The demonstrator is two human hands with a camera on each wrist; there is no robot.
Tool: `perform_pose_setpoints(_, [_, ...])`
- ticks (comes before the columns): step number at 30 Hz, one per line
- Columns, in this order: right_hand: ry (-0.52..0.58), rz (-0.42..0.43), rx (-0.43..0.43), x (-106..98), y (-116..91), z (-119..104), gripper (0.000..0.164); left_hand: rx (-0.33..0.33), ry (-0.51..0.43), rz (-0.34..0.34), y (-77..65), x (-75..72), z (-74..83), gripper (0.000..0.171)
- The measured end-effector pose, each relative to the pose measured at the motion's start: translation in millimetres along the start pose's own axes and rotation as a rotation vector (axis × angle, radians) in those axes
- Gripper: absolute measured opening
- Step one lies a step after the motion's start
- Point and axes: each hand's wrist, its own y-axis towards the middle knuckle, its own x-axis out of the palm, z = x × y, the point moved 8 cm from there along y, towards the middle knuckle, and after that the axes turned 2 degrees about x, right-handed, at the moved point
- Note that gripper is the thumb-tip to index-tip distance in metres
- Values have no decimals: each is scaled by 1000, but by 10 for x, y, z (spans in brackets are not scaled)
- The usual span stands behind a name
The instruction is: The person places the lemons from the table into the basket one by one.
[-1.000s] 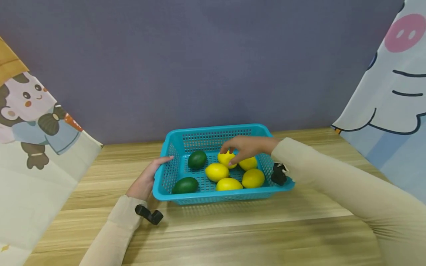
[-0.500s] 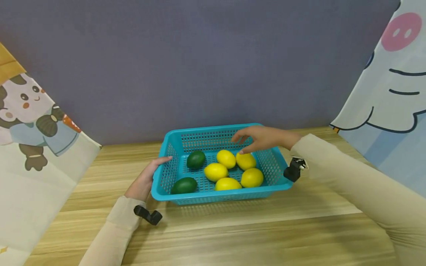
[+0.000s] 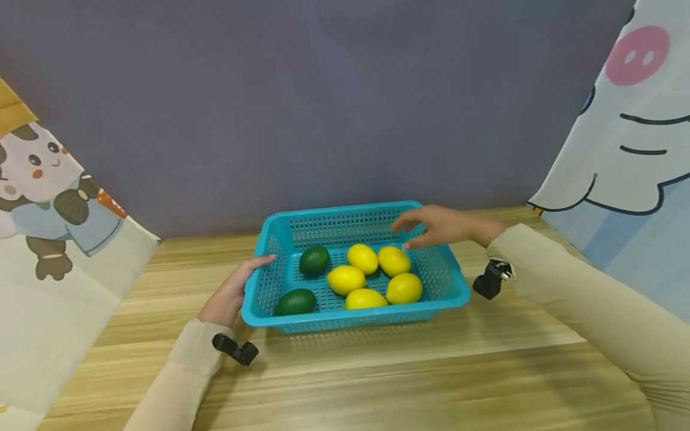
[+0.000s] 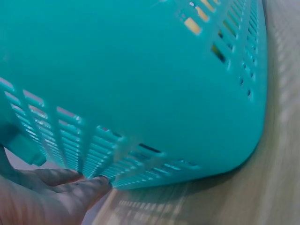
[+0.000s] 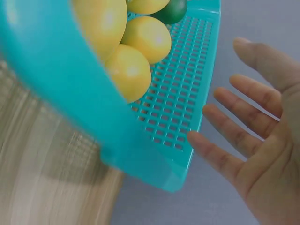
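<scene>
A blue plastic basket [image 3: 345,317] with slotted walls holds several yellow lemons [image 3: 346,280] and two dark green, avocado-like fruits [image 3: 314,261]. The lemons lie mostly toward the right; both green fruits are at the left. My left hand [image 3: 229,293] grips the basket's left side, one digit over the rim. In the left wrist view, the fingers [image 4: 89,190] touch the outside of the slotted wall. Over the basket's back right corner hovers my right hand [image 3: 442,224], fingers spread and holding nothing. The right wrist view shows that palm [image 5: 276,173] beside the rim.
The basket stands on a wood-grain table [image 3: 345,377], near a grey-purple back panel [image 3: 323,108]. Cartoon-printed sheets [image 3: 64,197] hang at the left and right sides. A black wrist mount [image 3: 235,349] sits on each sleeve.
My right hand has let go of the rear lemon and moved up and right to the basket's back right corner. That lemon now lies uncovered. The left hand keeps its grip on the basket.
</scene>
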Motion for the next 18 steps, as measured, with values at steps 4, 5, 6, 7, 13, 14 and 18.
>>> perform_pose_setpoints(4, [15,21,3,-33,-24,68,44,13,30,-9,7,-45,25,63])
perform_pose_setpoints(5, [17,24,5,-38,-27,87,44,20,30,-11,9,-51,32,63])
perform_pose_setpoints(6, [22,26,8,-42,-32,109,44,28,30,-19,9,-52,41,63])
perform_pose_setpoints(7, [28,30,12,-47,-40,134,44,38,28,-24,13,-56,50,63])
perform_pose_setpoints(13, [79,98,4,-100,-131,299,39,82,34,-16,64,-122,53,72])
perform_pose_setpoints(14, [86,112,4,-112,-151,330,38,95,20,-13,76,-156,44,68])
perform_pose_setpoints(18, [99,155,36,-144,-227,473,40,159,-29,-17,92,-310,6,54])
